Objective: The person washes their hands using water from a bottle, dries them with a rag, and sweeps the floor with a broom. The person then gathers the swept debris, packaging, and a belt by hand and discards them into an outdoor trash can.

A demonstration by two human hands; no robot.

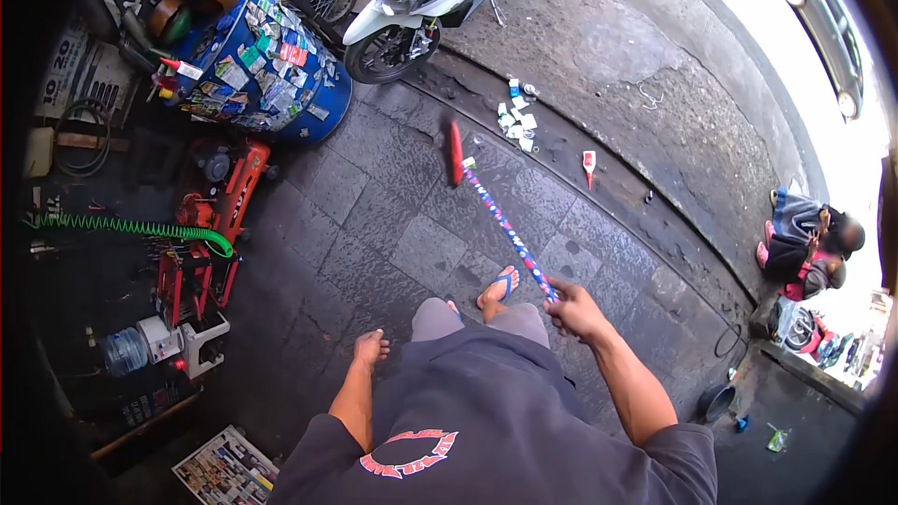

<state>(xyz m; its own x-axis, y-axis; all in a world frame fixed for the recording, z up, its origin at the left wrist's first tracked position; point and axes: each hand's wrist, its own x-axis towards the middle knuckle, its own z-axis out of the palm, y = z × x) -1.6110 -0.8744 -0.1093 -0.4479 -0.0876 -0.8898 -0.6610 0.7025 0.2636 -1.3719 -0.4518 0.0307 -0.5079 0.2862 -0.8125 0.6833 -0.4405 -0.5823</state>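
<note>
My right hand [575, 310] is wrapped round the top end of a broom's patterned blue, red and white handle. The broom [506, 227] slants forward and left, its red head [456, 153] down at the dark paving tiles. Its bristles are hard to make out. By my left thigh hangs my left hand [371, 346], fingers curled in, with nothing visible in it. Scraps of white and green litter [518, 122] lie in the gutter strip beyond the broom head. To their right a red and white bottle [588, 166] lies in the same strip.
A white scooter [402, 5] stands ahead beside a blue drum [323, 103] covered in stickers. Along the left are a red machine [245, 182] and a green coiled hose [140, 226]. People sit at the right kerb [809, 248]. A dark bucket [717, 402] stands at lower right.
</note>
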